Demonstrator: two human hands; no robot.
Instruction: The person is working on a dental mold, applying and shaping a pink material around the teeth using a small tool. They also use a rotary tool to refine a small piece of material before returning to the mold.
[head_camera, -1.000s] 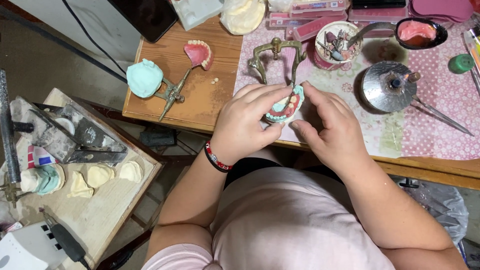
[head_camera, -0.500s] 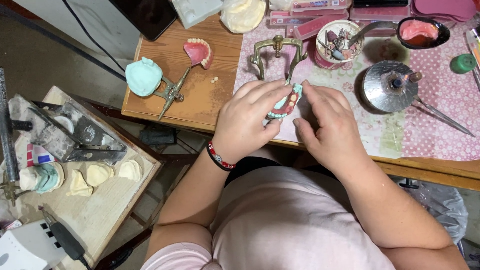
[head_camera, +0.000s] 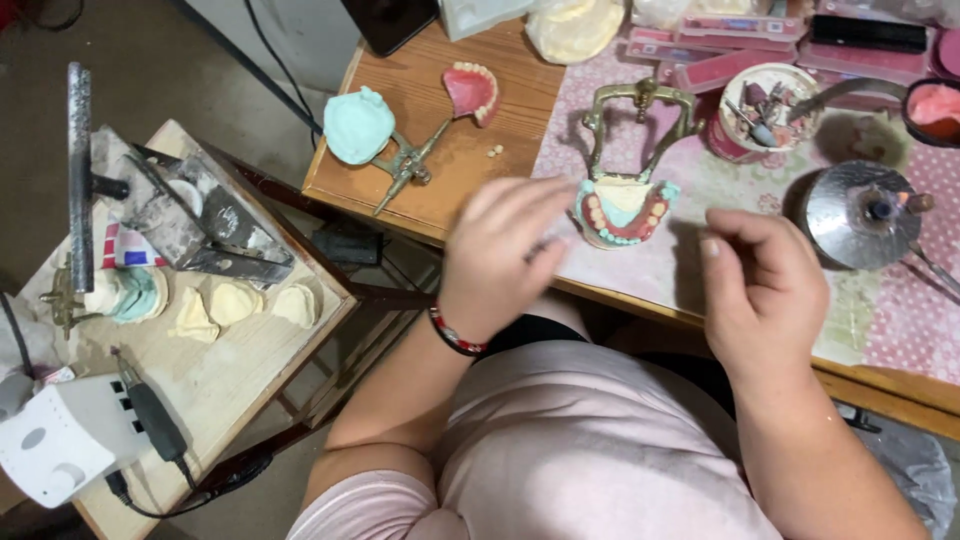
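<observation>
Both of your hands have come off the denture model (head_camera: 622, 210) since half a second ago, when they held it together at the near edge of the table (head_camera: 470, 190); it now stands on its own in the brass hinged frame (head_camera: 640, 120), on the patterned cloth (head_camera: 700, 180), a little back from that edge.

Going left to right: your left hand (head_camera: 505, 255) is blurred, palm down and fingers loosely spread, empty as far as you can tell, its fingertips just short of the model's left side. The model sits between your two hands and a bit beyond them, toward the far edge. Its arch of teeth opens toward you, pink gum and teal base facing up, and the frame's long axis runs away from you, toward the back of the table. Your right hand (head_camera: 765, 285) is half curled, thumb against forefinger, holding nothing that shows; it is near the model's right side but clearly apart from it.

Your left hand is the nearer of the two, almost touching. The right lies closer to the round metal burner (head_camera: 862, 215) toward the right end of the table. Farther left on the bare wood, well apart from both hands, lie a teal cast on a small frame (head_camera: 358, 125) and a loose pink denture (head_camera: 472, 92).
</observation>
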